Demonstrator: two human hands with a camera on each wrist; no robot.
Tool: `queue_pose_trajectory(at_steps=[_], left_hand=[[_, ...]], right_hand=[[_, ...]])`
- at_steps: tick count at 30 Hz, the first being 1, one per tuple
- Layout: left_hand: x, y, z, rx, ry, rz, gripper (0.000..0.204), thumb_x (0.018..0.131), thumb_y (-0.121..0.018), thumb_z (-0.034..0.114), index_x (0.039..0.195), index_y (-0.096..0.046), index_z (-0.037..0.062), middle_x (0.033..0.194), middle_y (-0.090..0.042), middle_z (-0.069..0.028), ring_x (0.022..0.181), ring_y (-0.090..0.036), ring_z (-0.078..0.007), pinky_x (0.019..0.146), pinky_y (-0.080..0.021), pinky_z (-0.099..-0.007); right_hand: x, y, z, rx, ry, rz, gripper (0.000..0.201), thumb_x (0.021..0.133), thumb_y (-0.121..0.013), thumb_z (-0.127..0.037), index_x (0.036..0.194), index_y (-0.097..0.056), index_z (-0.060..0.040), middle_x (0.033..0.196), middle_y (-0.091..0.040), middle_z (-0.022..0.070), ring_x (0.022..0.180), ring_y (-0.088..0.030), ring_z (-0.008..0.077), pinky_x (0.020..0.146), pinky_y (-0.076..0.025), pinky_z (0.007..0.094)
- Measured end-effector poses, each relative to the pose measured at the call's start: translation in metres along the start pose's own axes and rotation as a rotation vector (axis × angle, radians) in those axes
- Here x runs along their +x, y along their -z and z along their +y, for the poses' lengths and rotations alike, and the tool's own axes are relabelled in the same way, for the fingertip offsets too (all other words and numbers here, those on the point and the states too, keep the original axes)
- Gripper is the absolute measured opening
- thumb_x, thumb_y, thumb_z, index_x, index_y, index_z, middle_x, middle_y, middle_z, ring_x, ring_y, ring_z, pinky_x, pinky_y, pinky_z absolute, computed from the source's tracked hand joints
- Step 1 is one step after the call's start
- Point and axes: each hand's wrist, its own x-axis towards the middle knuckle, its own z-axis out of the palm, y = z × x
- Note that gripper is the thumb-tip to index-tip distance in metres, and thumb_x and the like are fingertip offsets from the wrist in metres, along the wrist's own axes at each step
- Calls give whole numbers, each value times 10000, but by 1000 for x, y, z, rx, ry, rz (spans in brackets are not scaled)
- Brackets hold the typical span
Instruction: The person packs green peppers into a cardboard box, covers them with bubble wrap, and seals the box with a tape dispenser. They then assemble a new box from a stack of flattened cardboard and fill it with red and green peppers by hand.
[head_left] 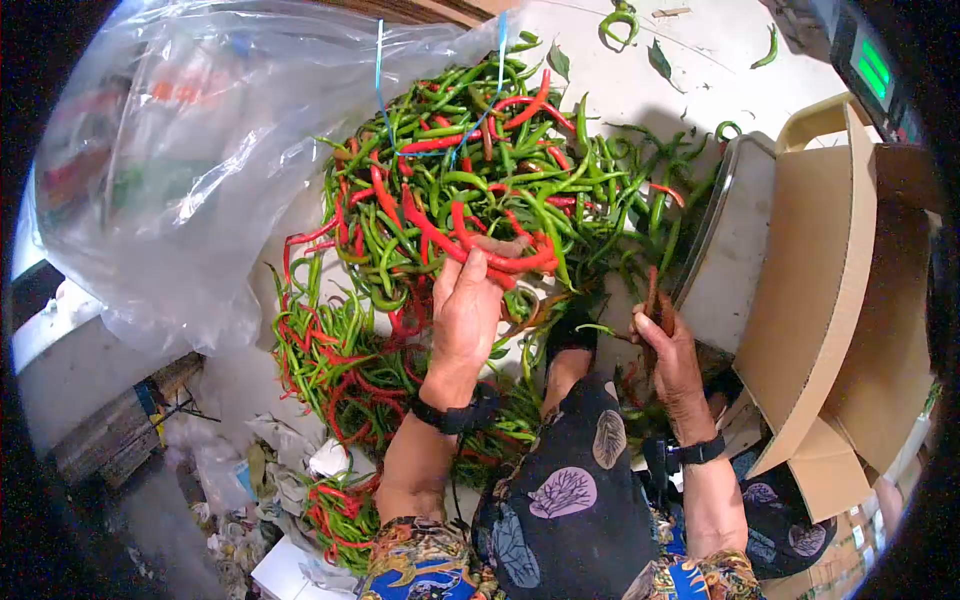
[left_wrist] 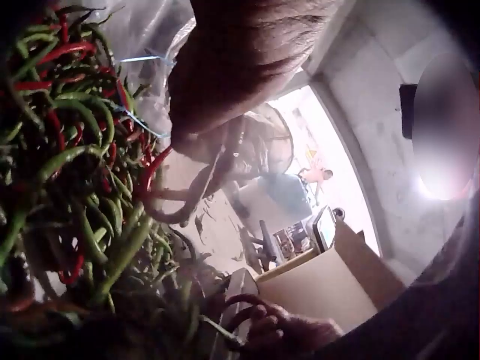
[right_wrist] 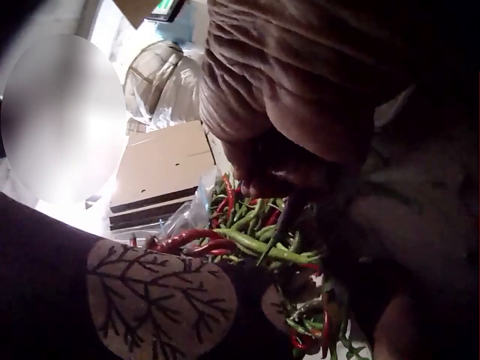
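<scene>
My left hand (head_left: 468, 315) grips a few red chili peppers (head_left: 520, 264) between thumb and fingers, over the near side of a big heap of green and red chili peppers (head_left: 470, 180). In the left wrist view a red chili pepper (left_wrist: 154, 171) curves out below that hand. To the right, my right hand (head_left: 672, 365) holds dark red chili peppers (head_left: 653, 290), thumb pressed on them, and a green stem points left from the grip. The palm hides most of that hold in the right wrist view.
An open cardboard box (head_left: 810, 280) stands at the right, beside a metal-rimmed tray (head_left: 735, 210). Clear plastic sheeting (head_left: 190, 180) covers the upper left. A second pile of chili peppers (head_left: 330, 350) lies left of my left arm. A device with a green display (head_left: 873, 68) is at the top right.
</scene>
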Motion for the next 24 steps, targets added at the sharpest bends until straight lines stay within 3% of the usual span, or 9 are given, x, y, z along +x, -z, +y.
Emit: queue_pose_trajectory(at_steps=[2, 5, 13, 16, 19, 20, 22, 23, 24], left_hand=[[-5, -13, 3, 62, 9, 205, 273, 1013, -496, 223, 1162, -550, 0, 1145, -648, -164, 1191, -564, -342, 1101, -358, -502], [-12, -17, 8, -45, 55, 19, 278, 1006, -508, 236, 1147, -558, 2, 1120, -656, -187, 1186, -568, -363, 1099, -356, -523], [-24, -32, -22, -254, 151, 69, 258, 1005, -518, 213, 1161, -538, 9, 1103, -636, -158, 1097, -599, -296, 1034, -429, -468], [-27, -37, -26, -227, 178, 14, 233, 1012, -498, 172, 1181, -542, 18, 1124, -635, -157, 1065, -615, -288, 1016, -444, -456], [-32, -45, -34, -93, 225, -52, 261, 1021, -484, 163, 1227, -538, 11, 1166, -633, -162, 1070, -624, -273, 1005, -459, -427], [-32, -48, -36, -86, 259, 12, 280, 1026, -480, 176, 1245, -532, 10, 1176, -633, -164, 1084, -623, -268, 999, -466, -417], [-26, -54, -34, -120, 250, 93, 340, 1034, -480, 217, 1286, -511, -9, 1197, -629, -168, 1113, -618, -246, 982, -481, -394], [-23, -50, -35, -120, 249, 96, 340, 1034, -480, 217, 1286, -511, -9, 1197, -629, -168, 1113, -618, -246, 982, -481, -394], [-21, -41, -36, -90, 263, 157, 351, 1034, -476, 226, 1279, -503, -23, 1200, -621, -180, 1124, -611, -268, 1001, -470, -412]], right_hand=[[-3, 4, -14, -207, 104, 4, 256, 899, -676, -223, 1082, -620, -53, 945, -628, -19, 876, -565, 99, 803, -459, 271], [-8, -2, -21, -200, 132, 53, 271, 908, -665, -198, 1117, -607, -38, 981, -625, -12, 903, -565, 99, 835, -456, 269], [-9, -24, -40, -251, 233, -123, 390, 858, -709, -129, 1197, -574, 9, 1092, -639, 65, 1040, -594, 158, 916, -469, 304], [-8, -28, -36, -681, 565, -51, 522, 698, -808, -109, 1142, -562, 12, 1083, -578, 161, 1009, -597, 350, 872, -485, 365], [-2, -36, -31, -955, 864, 23, 409, 705, -805, -128, 1027, -597, 15, 1026, -589, 168, 880, -582, 358, 769, -486, 397], [2, -34, -26, -955, 863, 24, 409, 705, -805, -128, 1027, -597, 15, 1026, -589, 168, 880, -582, 358, 769, -486, 397], [9, -28, -19, -717, 455, -50, 316, 744, -781, -126, 983, -616, -2, 914, -596, 87, 791, -563, 258, 724, -465, 355], [9, -24, -20, -432, 133, -53, 284, 791, -757, -158, 1005, -617, -35, 823, -538, -8, 744, -500, 147, 704, -436, 311], [4, -22, -36, -353, 98, -90, 296, 809, -748, -183, 1034, -616, -42, 831, -516, -25, 756, -485, 119, 708, -430, 295]])
